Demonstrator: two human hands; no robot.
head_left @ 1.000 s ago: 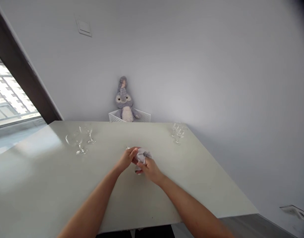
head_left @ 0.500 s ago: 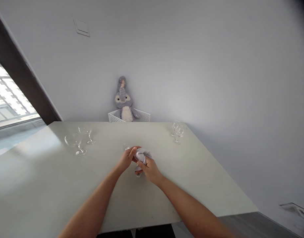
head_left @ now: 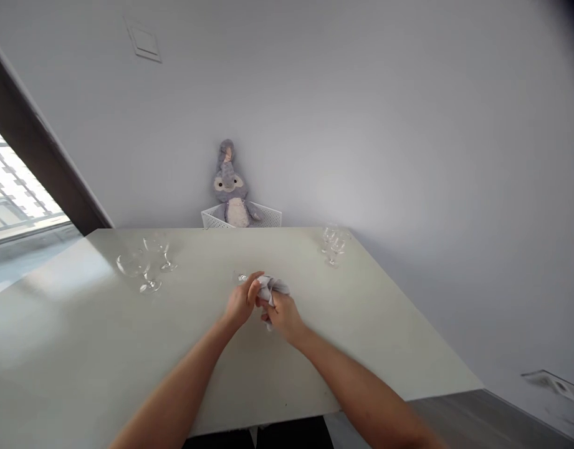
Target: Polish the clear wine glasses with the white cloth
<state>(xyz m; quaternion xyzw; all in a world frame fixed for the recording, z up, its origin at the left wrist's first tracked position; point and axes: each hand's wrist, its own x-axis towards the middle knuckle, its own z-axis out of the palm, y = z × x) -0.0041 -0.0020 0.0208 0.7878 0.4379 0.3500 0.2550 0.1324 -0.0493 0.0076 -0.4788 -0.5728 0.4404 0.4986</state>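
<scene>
Over the middle of the table, my left hand [head_left: 241,304] is closed around a stemmed glass [head_left: 240,276]. The glass's clear foot and stem stick out past the hand on the far left side. Most of its bowl is hidden by my fingers and by a pale grey cloth [head_left: 278,285]. My right hand [head_left: 285,317] is closed on this bunched cloth and presses it against the bowl end. A loose bit of cloth hangs below my fingers. Both hands are close together, almost touching.
Two stemmed glasses [head_left: 150,285] stand on the white table [head_left: 104,355] at the left. More glasses [head_left: 333,246] stand close together near the far right corner. Behind the table, a grey plush toy [head_left: 237,212] sits in a white basket [head_left: 270,217] against the wall.
My right hand has turned slightly, and the cloth has shifted with it against the glass. Less cloth hangs below the fingers. The whole view has shifted a little.
</scene>
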